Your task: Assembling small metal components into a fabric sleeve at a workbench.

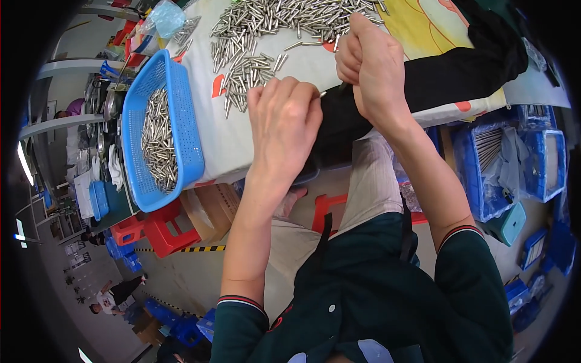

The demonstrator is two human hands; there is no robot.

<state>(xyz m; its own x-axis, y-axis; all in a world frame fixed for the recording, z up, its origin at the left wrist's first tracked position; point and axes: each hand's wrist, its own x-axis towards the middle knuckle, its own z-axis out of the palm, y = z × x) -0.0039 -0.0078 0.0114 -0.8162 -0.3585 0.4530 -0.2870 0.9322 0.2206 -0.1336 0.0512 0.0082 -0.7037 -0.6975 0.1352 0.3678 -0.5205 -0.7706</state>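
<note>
My left hand [281, 121] is closed, its fingers curled down over the near edge of the loose metal pins [245, 75]. Beside its thumb shows the shiny end of one metal pin [322, 94]; the rest is hidden by the hand. Slightly farther off and to the right, my right hand [376, 69] makes a fist, and whatever it grips is hidden inside. A black cloth [448, 81] lies beneath and beside both hands, running right across the table. Behind them spreads a large heap of silvery pins [302, 18].
Left of my hands, a blue perforated basket [192, 130] holds many pins. A pale patterned cloth [218, 148] covers the table. Red stools [166, 233] and a cardboard box [212, 209] stand below. At right are blue crates [478, 187] with rods. Another person [115, 296] is far left.
</note>
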